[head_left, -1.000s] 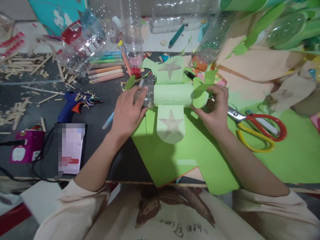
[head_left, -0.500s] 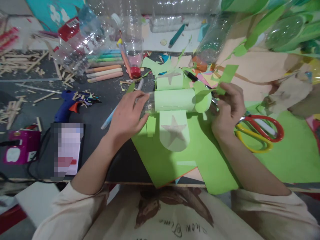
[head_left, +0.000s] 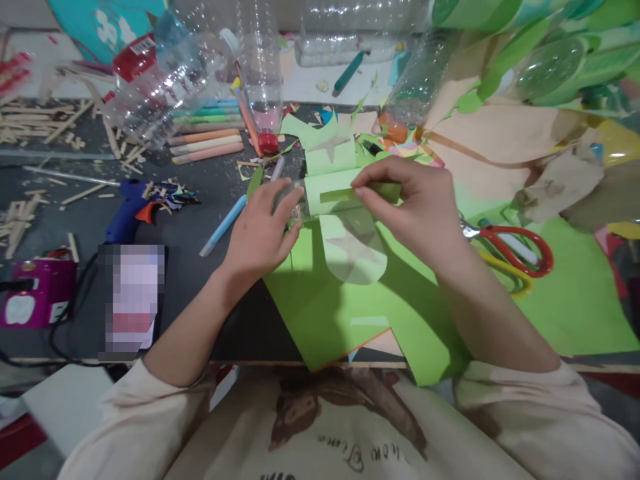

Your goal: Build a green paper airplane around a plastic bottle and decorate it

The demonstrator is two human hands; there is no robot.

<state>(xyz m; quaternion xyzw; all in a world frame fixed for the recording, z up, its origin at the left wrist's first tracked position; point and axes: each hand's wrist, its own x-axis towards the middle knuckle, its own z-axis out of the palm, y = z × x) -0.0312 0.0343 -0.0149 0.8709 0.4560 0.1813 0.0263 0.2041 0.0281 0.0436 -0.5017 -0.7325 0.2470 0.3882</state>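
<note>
A clear plastic bottle wrapped in pale green paper (head_left: 314,192) lies over a bright green sheet (head_left: 310,300). My left hand (head_left: 263,227) is closed around its bare clear end. Between thumb and forefinger, my right hand (head_left: 417,203) pinches a narrow green paper strip (head_left: 334,197), held over the wrapped body. A rounded pale green flap (head_left: 353,250) bearing a grey star sticks out toward me, and a second starred flap (head_left: 327,155) extends from the far side. My right hand hides the bottle's right end.
Red-and-yellow-handled scissors (head_left: 520,250) lie right of my right forearm. At left are a blue glue gun (head_left: 133,203), a phone (head_left: 135,300) and a purple box (head_left: 40,293) with a cable. Markers (head_left: 210,140), wood sticks, paper scraps and plastic bottles (head_left: 260,73) crowd the back.
My right hand has moved left from the bottle's right end, bringing the green strip down over the wrapped body. The bottle has tilted slightly; my left hand keeps its hold.
</note>
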